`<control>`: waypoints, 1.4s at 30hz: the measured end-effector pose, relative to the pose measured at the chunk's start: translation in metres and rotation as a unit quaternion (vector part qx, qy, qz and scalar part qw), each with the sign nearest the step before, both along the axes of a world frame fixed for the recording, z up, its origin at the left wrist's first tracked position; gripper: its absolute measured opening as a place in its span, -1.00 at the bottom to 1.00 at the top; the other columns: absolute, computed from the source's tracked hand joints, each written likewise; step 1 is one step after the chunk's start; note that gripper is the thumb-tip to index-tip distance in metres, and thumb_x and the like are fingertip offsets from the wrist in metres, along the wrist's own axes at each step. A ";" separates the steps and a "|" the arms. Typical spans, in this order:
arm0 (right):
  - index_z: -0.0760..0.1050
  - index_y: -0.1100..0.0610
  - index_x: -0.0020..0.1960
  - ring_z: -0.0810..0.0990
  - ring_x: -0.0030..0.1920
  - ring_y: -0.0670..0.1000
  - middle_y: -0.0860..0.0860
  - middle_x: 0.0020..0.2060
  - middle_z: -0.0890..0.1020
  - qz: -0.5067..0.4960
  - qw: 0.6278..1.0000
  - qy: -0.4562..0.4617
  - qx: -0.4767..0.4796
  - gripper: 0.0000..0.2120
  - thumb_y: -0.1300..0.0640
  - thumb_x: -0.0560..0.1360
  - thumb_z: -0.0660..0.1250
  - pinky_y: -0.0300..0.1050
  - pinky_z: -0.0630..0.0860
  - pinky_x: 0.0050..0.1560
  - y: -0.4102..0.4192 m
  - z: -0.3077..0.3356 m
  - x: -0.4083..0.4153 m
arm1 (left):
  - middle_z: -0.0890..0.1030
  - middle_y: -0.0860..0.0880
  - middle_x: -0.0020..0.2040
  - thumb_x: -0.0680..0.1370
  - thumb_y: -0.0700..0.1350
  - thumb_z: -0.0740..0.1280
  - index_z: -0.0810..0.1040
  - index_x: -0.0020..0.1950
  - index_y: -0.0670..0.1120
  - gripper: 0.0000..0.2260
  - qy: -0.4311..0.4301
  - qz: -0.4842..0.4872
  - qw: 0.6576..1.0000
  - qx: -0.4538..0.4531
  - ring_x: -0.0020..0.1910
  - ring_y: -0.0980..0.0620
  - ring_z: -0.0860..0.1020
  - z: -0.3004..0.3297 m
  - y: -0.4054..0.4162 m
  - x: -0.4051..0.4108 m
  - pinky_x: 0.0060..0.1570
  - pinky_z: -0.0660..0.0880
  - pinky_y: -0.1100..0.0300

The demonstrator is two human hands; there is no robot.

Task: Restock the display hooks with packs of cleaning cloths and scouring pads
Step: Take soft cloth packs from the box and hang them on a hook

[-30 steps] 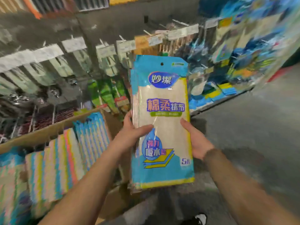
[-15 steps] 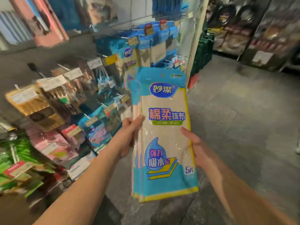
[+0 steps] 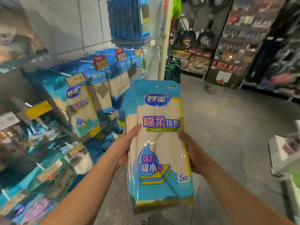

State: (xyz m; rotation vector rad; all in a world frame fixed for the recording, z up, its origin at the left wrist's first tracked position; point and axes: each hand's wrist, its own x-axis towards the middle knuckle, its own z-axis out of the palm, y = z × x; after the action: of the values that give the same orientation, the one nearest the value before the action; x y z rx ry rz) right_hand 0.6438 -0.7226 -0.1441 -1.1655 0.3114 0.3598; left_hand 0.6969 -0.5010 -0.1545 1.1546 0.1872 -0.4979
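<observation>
I hold a stack of blue cleaning cloth packs (image 3: 159, 143) upright in front of me, printed side facing me, hang hole at the top. My left hand (image 3: 123, 148) grips the stack's left edge, thumb across the front. My right hand (image 3: 193, 153) grips the right edge with its fingers behind the packs. To the left, matching cloth packs (image 3: 78, 104) hang on display hooks (image 3: 90, 61) with price tags.
The hook wall runs along my left, crowded with blurred packs down to floor level. A white upright post (image 3: 165, 46) ends that display. Dark shelving with pans and goods (image 3: 235, 46) stands across the grey aisle floor. A white box (image 3: 282, 153) sits at the right.
The view has swung right along the display, from a cardboard box of striped cloths to the hooks with matching blue packs. Both hands keep the same grip on the stack.
</observation>
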 end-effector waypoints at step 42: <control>0.60 -0.16 0.07 0.66 0.10 0.00 0.00 0.17 0.60 0.114 0.859 -0.467 -0.175 -0.81 0.13 0.55 0.41 0.10 0.67 0.03 -0.095 0.265 0.828 | 0.68 -0.24 0.16 0.48 0.04 0.40 0.49 0.38 -0.11 -0.50 -0.206 0.265 0.942 -0.009 0.08 -0.26 0.69 0.161 -0.121 0.625 -0.07 0.67 -0.14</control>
State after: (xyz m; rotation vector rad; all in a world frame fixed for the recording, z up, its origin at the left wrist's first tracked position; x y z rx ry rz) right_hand 1.4717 -0.8177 0.1208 -1.6023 -0.6488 -0.0975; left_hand 1.3218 -0.6221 0.0069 1.1089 0.1207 0.2212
